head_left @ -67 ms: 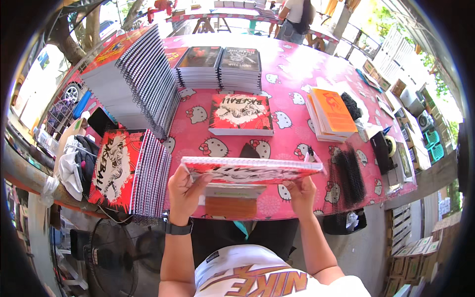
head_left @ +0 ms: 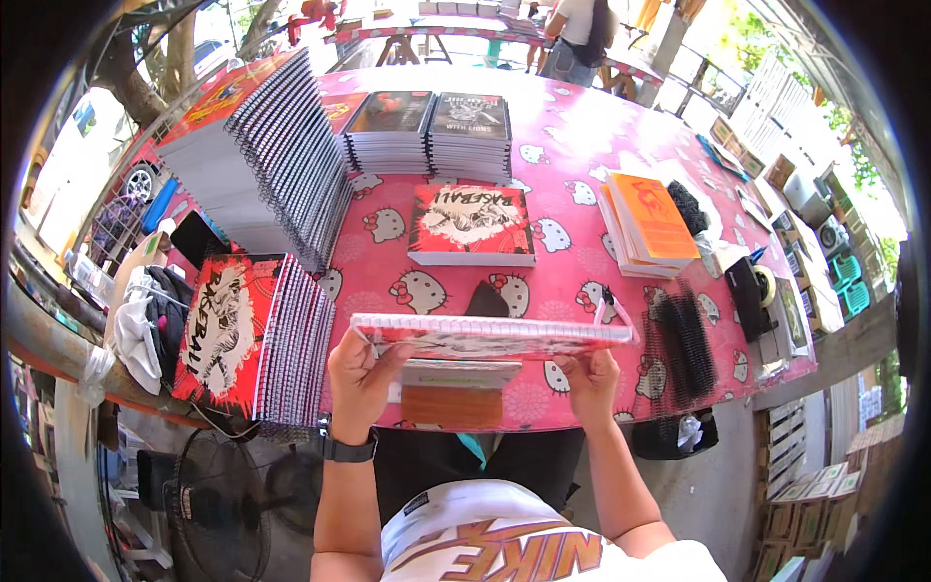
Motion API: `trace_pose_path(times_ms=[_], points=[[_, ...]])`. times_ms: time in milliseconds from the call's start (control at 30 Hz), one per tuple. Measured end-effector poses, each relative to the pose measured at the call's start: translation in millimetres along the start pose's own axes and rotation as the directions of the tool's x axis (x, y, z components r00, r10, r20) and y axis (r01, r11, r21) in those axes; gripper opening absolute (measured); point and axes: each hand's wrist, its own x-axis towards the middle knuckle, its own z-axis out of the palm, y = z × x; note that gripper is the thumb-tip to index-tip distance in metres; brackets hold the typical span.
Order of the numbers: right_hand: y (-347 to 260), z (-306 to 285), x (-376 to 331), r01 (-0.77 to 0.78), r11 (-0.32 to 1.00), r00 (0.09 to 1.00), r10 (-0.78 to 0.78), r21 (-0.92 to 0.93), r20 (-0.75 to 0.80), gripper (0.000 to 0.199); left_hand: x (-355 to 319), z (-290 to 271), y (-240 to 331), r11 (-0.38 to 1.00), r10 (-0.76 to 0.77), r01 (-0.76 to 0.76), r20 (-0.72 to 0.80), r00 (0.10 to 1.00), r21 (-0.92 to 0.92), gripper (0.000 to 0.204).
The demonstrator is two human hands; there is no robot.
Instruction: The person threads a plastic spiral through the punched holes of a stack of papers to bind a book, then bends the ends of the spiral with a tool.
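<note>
red-covered notebook [head_left: 490,337] held flat, edge-on, above pink table's near edge.

The desk [head_left: 572,145] cloth is pink with white cartoon cats. The notebook [head_left: 490,335] has a red, white and black cover. The book [head_left: 652,218] is orange, the coils [head_left: 684,339] black.

Two hands were in view, the left hand [head_left: 361,373] and the right hand [head_left: 589,380], with one notebook [head_left: 490,336] between them. On the worktop [head_left: 572,145] there were six stacks of notebooks: two tall fanned stacks [head_left: 262,160] [head_left: 254,335], two dark-covered stacks [head_left: 391,131] [head_left: 470,131], one red-covered stack [head_left: 470,225] and one orange-covered stack [head_left: 648,225]. One bundle of black binding coils [head_left: 684,339] was counted.
</note>
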Motion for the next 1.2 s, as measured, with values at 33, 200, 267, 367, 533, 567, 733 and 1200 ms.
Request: trace_pose_path(times_ms=[33,200,267,367,533,567,733,1200], points=[[1.8,-0.6,-0.3,-0.004,1.000,1.000,0.004,-0.001,0.001,0.013,-2.3,-1.0,-2.2,1.000,0.026,-0.026,0.009,1.000,0.008,0.018],[19.9,-4.8,-6.5,-0.104,0.993,0.994,0.106,-0.057,0.020,0.011,-5.7,0.2,-6.5,0.995,-0.090,0.090,-0.002,0.996,0.040,0.020],[30.5,-7.6,-8.0,-0.018,0.977,0.993,0.042,-0.211,0.109,0.012,-8.3,-5.4,-15.8,0.988,-0.055,0.060,-0.038,0.998,0.143,0.022],[35.1,3.9,-14.2,0.082,0.926,0.977,-0.001,-0.370,0.215,0.017,-19.1,-13.5,-39.9,0.991,0.007,0.008,-0.117,0.993,0.130,0.037],[37.9,15.0,-23.4,0.191,0.850,0.890,0.060,-0.491,0.452,0.025,-9.9,-16.9,-59.8,0.986,0.065,-0.036,-0.177,0.982,0.161,0.064],[31.8,13.3,-16.4,0.187,0.849,0.892,0.064,-0.495,0.447,0.025,-1.6,-17.8,-58.5,0.985,0.115,-0.086,-0.200,0.973,0.151,0.060],[26.8,-97.5,37.5,-0.104,0.736,0.988,-0.002,-0.669,-0.156,0.006,18.3,7.6,-59.4,0.988,-0.045,0.084,-0.278,0.959,0.131,0.023],[72.8,-139.1,19.5,-0.394,0.299,0.884,-0.137,-0.869,-0.448,0.012,40.8,58.1,-73.8,0.718,0.536,-0.518,0.105,0.838,0.465,0.026]])
